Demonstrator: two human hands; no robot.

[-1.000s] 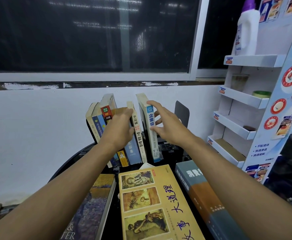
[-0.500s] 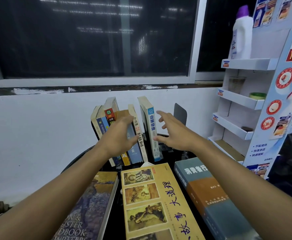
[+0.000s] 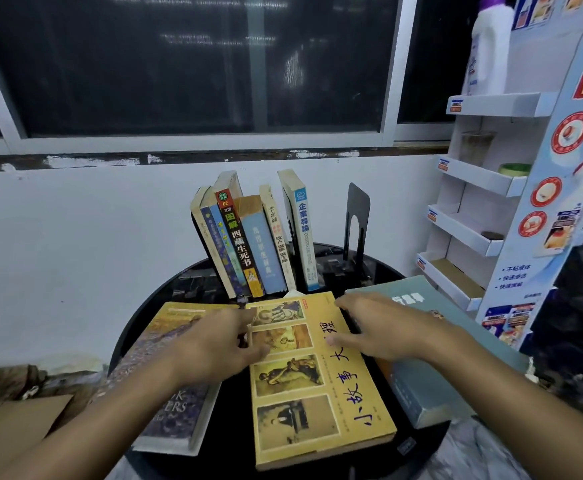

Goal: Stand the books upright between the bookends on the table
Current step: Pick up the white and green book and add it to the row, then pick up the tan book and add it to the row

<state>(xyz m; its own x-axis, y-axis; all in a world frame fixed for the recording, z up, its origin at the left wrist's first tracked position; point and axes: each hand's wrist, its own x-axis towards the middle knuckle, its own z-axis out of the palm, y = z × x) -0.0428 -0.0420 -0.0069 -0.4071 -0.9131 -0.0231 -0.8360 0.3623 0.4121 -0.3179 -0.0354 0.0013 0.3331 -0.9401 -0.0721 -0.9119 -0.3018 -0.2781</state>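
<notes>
Several books (image 3: 248,244) stand leaning left at the back of the round black table (image 3: 134,327); a blue-spined one (image 3: 304,237) is rightmost. A black bookend (image 3: 356,223) stands apart to their right. The left bookend is hidden behind the row. Three books lie flat in front: a yellow one (image 3: 338,403) in the middle, a purple one (image 3: 172,410) on the left, a grey-green one (image 3: 432,386) on the right. My left hand (image 3: 213,348) hovers at the yellow book's left edge, my right hand (image 3: 383,327) at its right edge. Both have their fingers apart and hold nothing.
A white cardboard display shelf (image 3: 490,181) stands at the right with a white bottle (image 3: 487,50) on top. A white wall and dark window lie behind the table. Brown cardboard (image 3: 13,424) sits at the lower left.
Both hands have left the standing books and come back down toward me, over the flat yellow book. The standing row stays leaning left.
</notes>
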